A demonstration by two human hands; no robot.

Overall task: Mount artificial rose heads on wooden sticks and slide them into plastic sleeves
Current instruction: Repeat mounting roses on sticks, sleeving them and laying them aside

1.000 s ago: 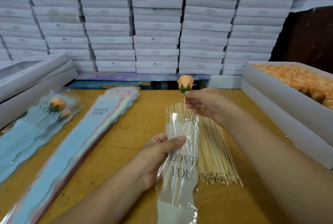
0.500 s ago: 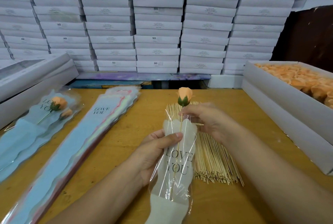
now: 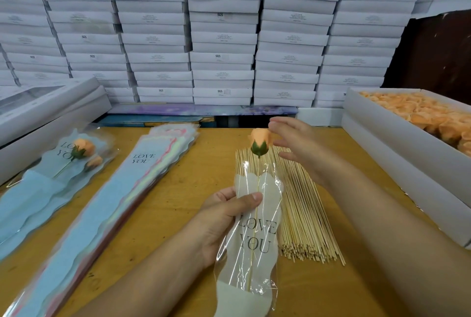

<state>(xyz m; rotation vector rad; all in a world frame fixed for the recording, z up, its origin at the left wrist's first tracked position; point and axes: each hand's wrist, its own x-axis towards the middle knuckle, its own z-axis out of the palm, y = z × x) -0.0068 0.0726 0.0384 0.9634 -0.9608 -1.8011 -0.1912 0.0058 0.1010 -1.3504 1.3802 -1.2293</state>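
Peach rose head (image 3: 260, 138) with green calyx, mounted on thin wooden stick (image 3: 255, 217) inside clear "LOVE YOU" sleeve (image 3: 257, 235) (head poking out at 12 o'clock). Sleeve gripped by left hand (image 3: 226, 217); right hand (image 3: 298, 146) loose, fingers spread, at the head's 3 o'clock.

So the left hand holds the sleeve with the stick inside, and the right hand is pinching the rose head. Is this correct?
Not quite. In the head view the right hand is open beside the rose head, not pinching it. The left hand does hold the sleeve with the stick inside.
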